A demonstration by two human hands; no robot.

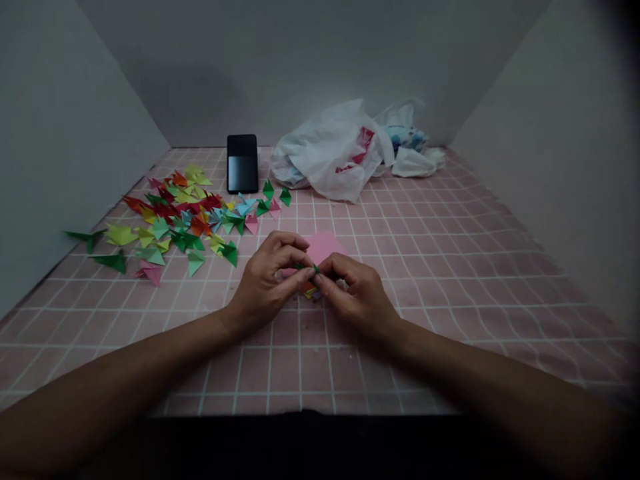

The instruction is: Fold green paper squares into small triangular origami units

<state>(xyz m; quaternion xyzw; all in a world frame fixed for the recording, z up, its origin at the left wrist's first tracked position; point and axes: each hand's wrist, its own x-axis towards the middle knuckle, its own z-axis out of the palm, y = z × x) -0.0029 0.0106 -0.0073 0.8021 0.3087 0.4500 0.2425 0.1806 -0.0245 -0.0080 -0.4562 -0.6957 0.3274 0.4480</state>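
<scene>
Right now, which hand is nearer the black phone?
Left: the left hand sits in front of the phone, slightly right; the right hand is farther right.

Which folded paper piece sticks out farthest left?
The dark green piece by the left wall: its thin tip reaches farther left than every other, even the second green one just in front of it.

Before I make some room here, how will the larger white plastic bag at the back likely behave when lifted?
The white plastic bag will probably be floppy, since it looks thin and crumpled. It may sag unevenly, as its bulging shape suggests something inside. Its weight I can't tell.
</scene>
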